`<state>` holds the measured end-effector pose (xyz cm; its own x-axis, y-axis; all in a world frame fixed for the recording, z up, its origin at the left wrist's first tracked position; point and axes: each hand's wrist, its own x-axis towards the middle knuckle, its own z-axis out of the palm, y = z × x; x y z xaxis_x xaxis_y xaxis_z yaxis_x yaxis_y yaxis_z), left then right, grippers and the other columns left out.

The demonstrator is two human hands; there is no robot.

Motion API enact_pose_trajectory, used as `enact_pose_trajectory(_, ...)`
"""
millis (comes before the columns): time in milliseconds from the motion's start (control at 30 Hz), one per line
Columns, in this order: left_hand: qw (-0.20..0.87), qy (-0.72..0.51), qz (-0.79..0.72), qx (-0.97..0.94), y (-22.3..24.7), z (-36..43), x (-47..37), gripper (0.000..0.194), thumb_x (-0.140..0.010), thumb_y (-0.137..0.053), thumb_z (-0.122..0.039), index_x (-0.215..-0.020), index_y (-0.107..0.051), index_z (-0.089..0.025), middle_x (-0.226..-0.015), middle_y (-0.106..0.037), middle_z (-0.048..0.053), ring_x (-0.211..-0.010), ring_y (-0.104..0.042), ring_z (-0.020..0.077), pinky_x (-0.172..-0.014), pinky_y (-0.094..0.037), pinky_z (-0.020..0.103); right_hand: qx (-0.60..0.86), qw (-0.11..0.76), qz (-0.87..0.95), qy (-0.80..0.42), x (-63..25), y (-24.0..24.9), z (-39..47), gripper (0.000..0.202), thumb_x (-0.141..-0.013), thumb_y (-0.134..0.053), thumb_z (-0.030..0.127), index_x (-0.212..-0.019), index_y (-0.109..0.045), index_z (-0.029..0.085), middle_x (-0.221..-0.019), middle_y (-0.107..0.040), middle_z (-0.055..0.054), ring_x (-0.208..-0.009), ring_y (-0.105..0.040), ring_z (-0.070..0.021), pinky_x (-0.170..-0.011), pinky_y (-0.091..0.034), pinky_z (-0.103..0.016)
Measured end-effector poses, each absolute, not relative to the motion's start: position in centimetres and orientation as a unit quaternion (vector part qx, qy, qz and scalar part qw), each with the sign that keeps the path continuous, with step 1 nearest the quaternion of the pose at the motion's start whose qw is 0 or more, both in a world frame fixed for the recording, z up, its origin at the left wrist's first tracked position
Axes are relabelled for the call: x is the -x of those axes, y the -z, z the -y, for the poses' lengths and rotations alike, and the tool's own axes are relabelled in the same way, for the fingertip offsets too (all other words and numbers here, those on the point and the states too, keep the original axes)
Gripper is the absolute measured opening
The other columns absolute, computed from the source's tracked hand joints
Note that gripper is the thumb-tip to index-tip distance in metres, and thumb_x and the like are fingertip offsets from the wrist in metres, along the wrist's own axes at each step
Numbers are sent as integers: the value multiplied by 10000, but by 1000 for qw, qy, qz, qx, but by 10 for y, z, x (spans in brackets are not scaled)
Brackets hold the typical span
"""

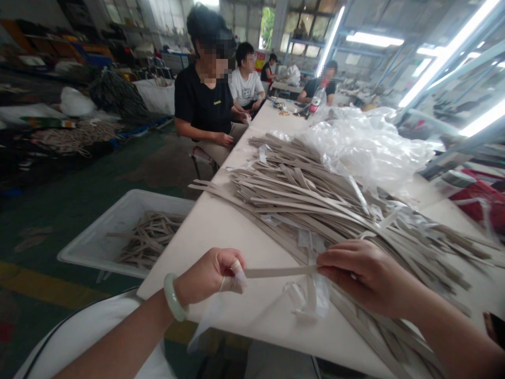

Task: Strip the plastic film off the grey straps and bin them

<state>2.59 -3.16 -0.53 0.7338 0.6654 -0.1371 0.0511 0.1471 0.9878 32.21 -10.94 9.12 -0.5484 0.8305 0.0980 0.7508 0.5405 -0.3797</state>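
1. The narrow, flat, grey-beige strip [281, 272] has straight, parallel long edges, a matte face and an even colour. Its material cannot be confirmed.
2. The strip spans the gap between both hands, nearly level and taut, above the near part of the off-white table [221, 226].
3. The left hand [216, 271] is closed, with the strip's left end pinched at the thumb and fingers. Pale wrapping covers some fingertips; a light green, smooth, round bangle [173, 297] encircles the wrist.
4. The right hand [363, 273] reaches in from the right, back of the hand upward, thumb and fingers pinched on the strip's right part.
5. A loose pile of similar grey-beige strips [300, 195] lies on the table, beyond and beside the right hand.
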Motion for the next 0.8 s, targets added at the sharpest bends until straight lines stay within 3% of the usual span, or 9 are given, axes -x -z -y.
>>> enact_pose_trajectory(500,700,-190,-274,-631,9,33,-27,181,-621,-815,-243,-730,-733,-124,-859,-598,42,-714,-555,104,-634,-435,196,457,54,872,-164,-324,-93,103,187,-934,-442,286,-807,-562,221,-681,-581,-10,-616,-495,-140,-580,-293,-271)
enact_pose_trajectory(800,645,-178,-276,-690,10,33,-30,254,-734,-724,-379,-799,-740,-134,-899,-595,58,-755,-552,127,-678,-433,222,448,44,866,-219,-326,-95,89,244,-940,-425,288,-767,-566,189,-647,-547,-5,-594,-462,-122,-573,-316,-234)
